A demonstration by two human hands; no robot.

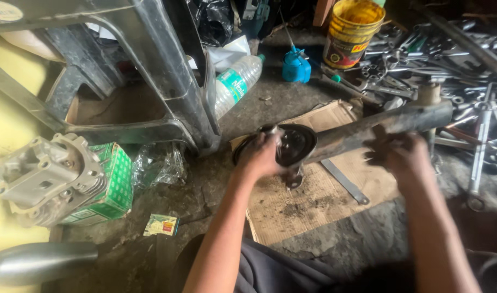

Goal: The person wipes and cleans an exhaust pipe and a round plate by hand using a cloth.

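Room is left over the cardboard, but it's hemmed in by the stool and tool pile.

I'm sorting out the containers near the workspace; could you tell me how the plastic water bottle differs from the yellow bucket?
The water bottle is clear, slim and lies on its side by the black plastic chair; the yellow bucket is opaque, wider and stands upright. The bottle is capped in green, while the bucket is open at the top. Both carry printed labels and sit on the dirty floor beyond the hands.

Repair workshop: scattered wrenches, oil can, grimy floor.
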